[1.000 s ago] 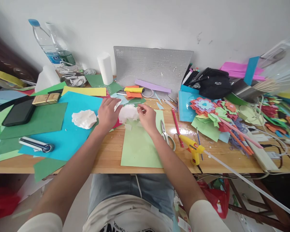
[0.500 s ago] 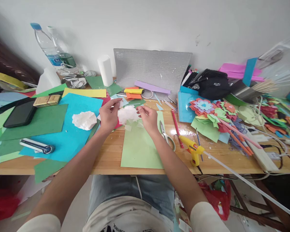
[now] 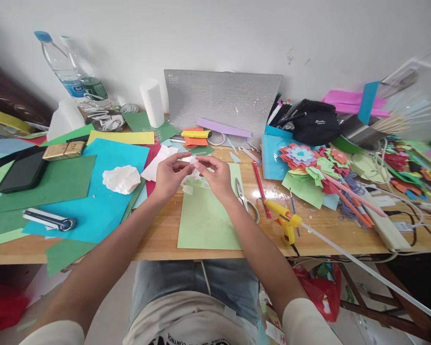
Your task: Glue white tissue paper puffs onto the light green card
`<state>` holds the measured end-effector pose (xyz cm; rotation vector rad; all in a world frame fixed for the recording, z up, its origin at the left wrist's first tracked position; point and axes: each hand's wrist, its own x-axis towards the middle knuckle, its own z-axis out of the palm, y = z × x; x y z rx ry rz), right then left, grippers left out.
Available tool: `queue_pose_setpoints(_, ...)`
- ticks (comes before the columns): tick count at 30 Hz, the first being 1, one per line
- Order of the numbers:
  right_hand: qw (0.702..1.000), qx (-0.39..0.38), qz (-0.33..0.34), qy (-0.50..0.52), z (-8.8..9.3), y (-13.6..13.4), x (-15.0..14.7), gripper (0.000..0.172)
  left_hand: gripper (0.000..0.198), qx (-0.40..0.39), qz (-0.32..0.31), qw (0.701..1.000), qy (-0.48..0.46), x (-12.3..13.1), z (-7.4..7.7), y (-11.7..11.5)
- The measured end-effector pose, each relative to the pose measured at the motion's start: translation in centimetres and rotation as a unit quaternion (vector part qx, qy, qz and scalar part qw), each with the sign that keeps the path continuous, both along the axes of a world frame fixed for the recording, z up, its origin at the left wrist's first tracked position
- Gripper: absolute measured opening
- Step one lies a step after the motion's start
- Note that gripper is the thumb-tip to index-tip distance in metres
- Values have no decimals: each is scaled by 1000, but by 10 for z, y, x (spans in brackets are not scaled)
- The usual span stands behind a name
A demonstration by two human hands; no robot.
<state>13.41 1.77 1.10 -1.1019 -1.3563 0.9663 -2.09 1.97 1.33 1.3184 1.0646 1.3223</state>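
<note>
Fingers (image 3: pixel 180 155) of the left hand (image 3: pixel 168 178) and right hand (image 3: pixel 218 179) are pinching a white scrap (image 3: pixel 193 160) between them, neither hand nearer; I am not making out its long axis. Bodyward, a pale green sheet (image 3: pixel 208 220) is lying, scissors (image 3: pixel 241 194) at its right edge.

Left hand (image 3: pixel 169 176) and right hand (image 3: pixel 215 178), fingertips very close together;
in each hand the thumb and fingers are bent into a pinch; the backs of both hands are turned partly upward; both wrists (image 3: pixel 160 195) look almost straight; left forearm (image 3: pixel 118 249) and right forearm (image 3: pixel 256 244) slant forward and inward.
</note>
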Motion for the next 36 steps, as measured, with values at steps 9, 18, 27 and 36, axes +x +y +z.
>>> queue_pose_setpoints(9, 992, -86, 13, 94, 4, 0, 2, 21, 50, -45, 6, 998, -50, 3, 2, -1)
queue_pose_setpoints(18, 988, -110, -4, 111, 4, 2, 4, 18, 38, -63, 55, 993, -82, 2, 2, 2)
queue_pose_setpoints(27, 971, 49, -59, -226, -17, 16, -7, 17, 43, -54, 80, 993, -74, -1, -1, 5)
queue_pose_setpoints(36, 982, 34, -128, -134, -5, 15, 10, 22, 40, -33, 81, 995, -38, -3, -4, 7)
